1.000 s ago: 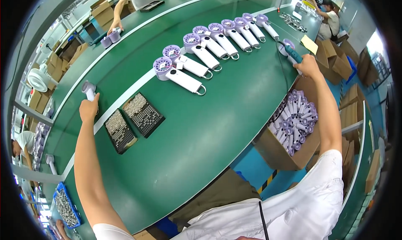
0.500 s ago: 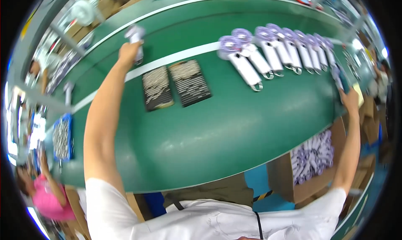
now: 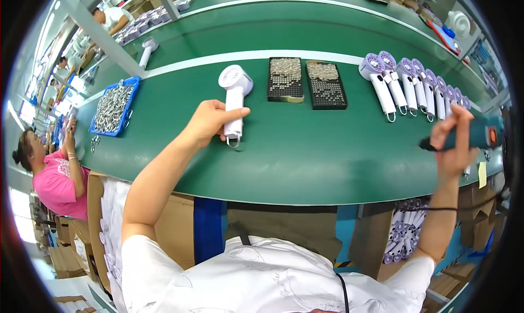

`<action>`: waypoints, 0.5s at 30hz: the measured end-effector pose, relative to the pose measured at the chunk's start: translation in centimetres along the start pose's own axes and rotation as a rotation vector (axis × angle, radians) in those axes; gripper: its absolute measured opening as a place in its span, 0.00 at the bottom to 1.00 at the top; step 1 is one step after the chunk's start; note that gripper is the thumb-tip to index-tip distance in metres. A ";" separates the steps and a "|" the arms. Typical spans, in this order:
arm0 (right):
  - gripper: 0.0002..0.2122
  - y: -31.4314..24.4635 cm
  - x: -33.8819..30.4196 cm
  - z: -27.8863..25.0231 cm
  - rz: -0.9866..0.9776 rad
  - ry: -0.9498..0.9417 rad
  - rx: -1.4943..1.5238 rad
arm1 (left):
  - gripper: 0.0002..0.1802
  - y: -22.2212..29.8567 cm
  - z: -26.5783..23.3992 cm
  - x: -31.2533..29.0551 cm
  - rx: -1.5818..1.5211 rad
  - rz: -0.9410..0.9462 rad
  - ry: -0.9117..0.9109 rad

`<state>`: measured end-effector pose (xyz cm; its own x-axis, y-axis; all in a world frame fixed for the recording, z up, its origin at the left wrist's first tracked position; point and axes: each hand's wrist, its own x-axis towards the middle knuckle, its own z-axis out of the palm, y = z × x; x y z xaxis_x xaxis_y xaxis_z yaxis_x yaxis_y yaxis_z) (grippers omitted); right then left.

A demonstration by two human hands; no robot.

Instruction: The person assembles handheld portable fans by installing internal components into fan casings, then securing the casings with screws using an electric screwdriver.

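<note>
My left hand [image 3: 208,120] grips a white handheld fan [image 3: 233,97] by its handle, thumb across it. Its round head points away from me, and a metal loop hangs at the near end. Over on the right, my right hand [image 3: 454,154] is closed around a teal power screwdriver [image 3: 482,134] with a black nose pointing left. Motion slightly blurs that hand. Behind it, several similar fans with purple heads [image 3: 406,67] lie in a slanting row. Between the two hands, farther back, are two black trays of small metal pieces [image 3: 285,83] [image 3: 326,89].
A blue tray [image 3: 134,89] of metal loops sits at left, with a few loose loops beside it. One more fan [image 3: 146,53] lies beyond. Below the green bench [image 3: 284,176] is a carton of fans [image 3: 404,231]. A person in pink [image 3: 57,176] works at far left.
My left hand has drawn the fan from the far side of the bench toward me. My right hand has brought the screwdriver in from the right edge. The view has swung left.
</note>
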<state>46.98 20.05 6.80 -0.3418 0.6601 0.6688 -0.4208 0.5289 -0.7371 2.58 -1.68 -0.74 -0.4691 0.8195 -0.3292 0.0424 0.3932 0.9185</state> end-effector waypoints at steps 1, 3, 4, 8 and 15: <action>0.13 0.8 0.5 3.3 0.012 0.011 0.068 | 0.24 0.1 0.2 -0.2 0.053 0.004 0.012; 0.12 1.8 1.9 9.6 0.011 -0.007 0.116 | 0.26 1.1 0.1 -0.4 0.101 -0.028 -0.026; 0.11 2.6 2.6 11.9 0.007 -0.042 0.155 | 0.25 1.0 0.0 -0.2 0.078 -0.043 -0.046; 0.09 5.7 4.9 19.9 -0.023 -0.111 0.130 | 0.22 1.4 0.1 0.7 0.014 -0.069 -0.172; 0.07 9.6 6.1 25.9 -0.023 -0.068 0.103 | 0.17 1.0 0.8 1.3 -0.148 -0.141 -0.349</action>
<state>19.15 15.34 6.29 -0.3855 0.6093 0.6929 -0.5121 0.4835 -0.7100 2.69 0.08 -0.45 -0.1320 0.8644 -0.4851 -0.1406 0.4681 0.8724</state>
